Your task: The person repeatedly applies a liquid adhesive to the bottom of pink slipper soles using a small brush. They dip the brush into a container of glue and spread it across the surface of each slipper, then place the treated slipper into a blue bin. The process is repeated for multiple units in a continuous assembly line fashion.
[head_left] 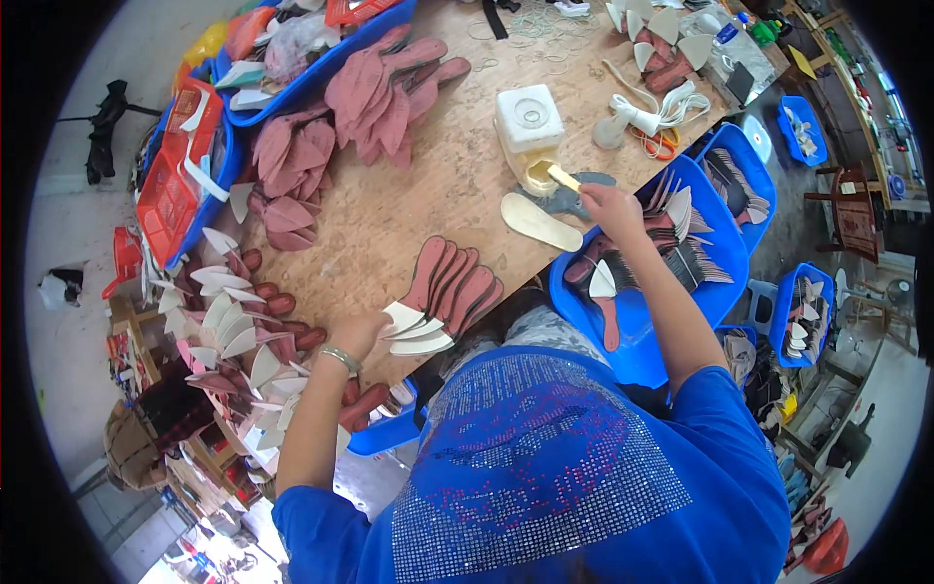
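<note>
in the head view, the right hand (611, 206), right of the frame's centre, has its fingers curled closely around the pale handle of a brush (566, 179), gripping it so that its far end points left into the mouth of a white container (532, 119) in the upper middle. the left hand (356, 336), left of centre and lower down, reaches the white ends of a fanned row of dusty-pink sole pieces (449, 282); its fingers are bent and seem to touch the nearest white tips, but their ends are partly hidden, so i cannot tell how far apart they are or whether they pinch anything. the row lies at the near edge of the wooden table (428, 190), its pieces overlapping, pink ends toward the top of the frame. a cream sole-shaped piece (540, 223) lies just below the container, beside a dark grey piece (574, 199) partly under the brush and right hand. more pink pieces (389, 92) lie heaped at upper left, and a blue bin (634, 341) holding similar pieces stands right of centre.
</note>
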Demonstrator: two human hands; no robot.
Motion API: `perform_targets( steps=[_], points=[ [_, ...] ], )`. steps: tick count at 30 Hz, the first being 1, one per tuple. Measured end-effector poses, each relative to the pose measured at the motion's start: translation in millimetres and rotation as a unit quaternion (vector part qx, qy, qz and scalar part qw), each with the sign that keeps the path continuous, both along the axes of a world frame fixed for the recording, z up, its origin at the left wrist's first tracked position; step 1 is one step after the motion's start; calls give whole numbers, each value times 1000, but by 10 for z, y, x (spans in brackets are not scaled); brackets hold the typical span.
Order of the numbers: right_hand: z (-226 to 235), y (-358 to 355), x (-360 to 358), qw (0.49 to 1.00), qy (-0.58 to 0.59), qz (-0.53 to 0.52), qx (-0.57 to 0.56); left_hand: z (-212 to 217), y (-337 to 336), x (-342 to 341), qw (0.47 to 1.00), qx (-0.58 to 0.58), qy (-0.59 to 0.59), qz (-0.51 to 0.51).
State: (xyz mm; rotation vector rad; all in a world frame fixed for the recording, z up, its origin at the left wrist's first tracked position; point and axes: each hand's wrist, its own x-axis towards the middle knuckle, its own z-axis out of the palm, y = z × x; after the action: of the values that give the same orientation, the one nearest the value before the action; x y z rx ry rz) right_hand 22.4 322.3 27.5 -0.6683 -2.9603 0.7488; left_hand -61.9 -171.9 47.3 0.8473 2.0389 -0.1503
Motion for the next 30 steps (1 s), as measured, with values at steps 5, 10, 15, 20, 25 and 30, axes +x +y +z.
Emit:
perform_targets(
  steps=[5,10,15,20,25,30],
  points=[
    [-30,73,-48,999,27,45,1,29,160,253,989,87,94,76],
    [-92,116,-273,990,21,122,64,-48,128,153,997,45,28,47],
    [-68,56,-489,979,-34,173,101,77,101,62,983,119,75,120],
    [-88,102,-511,974,-32,188,126,340,515,159,919,230,127,294],
    [-99,68,-409,966,-23,192,169,173,1131,639,783,323,-103,521],
    [-178,-22,28,978,26,147,145,97,1692,901,622,357,-246,652]
  ],
)
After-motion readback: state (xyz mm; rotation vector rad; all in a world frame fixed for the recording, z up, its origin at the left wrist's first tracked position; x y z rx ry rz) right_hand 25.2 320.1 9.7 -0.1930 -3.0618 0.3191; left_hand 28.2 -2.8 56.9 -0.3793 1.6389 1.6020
